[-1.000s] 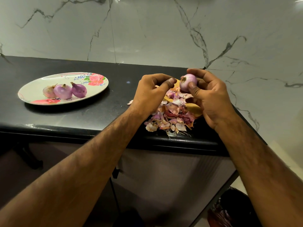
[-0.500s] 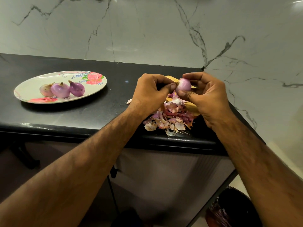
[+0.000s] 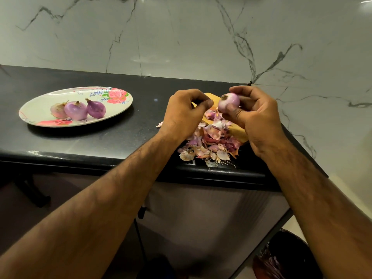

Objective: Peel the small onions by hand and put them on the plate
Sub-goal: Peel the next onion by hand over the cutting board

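Wall (image 3: 181, 37): marble, veined, closes off the space beyond both hands.

Counter (image 3: 100, 141): black and glossy. Its front edge runs under both forearms, on the near side of the wrists. Its end edge slants away just outside the right wrist, so the surface stops close on that side. A bare strip of counter lies outward from the left hand (image 3: 185, 113), between it and the plate.

Bin (image 3: 287, 256): dark, on the floor below the right forearm, partly cut off by the frame.

Plate (image 3: 40, 109): oval, pale, with a floral print, well apart from the left hand on its outer side. It holds three plate onions (image 3: 76, 110), peeled, in a row and touching.

Peels (image 3: 213, 141): a loose heap directly under and between the hands, reaching the front edge. A yellow piece (image 3: 239, 133) lies beneath the heap, mostly covered.

Right hand (image 3: 259, 117): raised over the heap, grips the onion (image 3: 229, 101) between thumb and fingertips, its stem end turned toward the left hand. The onion is pale purple.

Left hand: just beside the onion, not touching it. The fingers are curled and the thumb meets the forefinger. I cannot tell whether a scrap of skin is pinched there.
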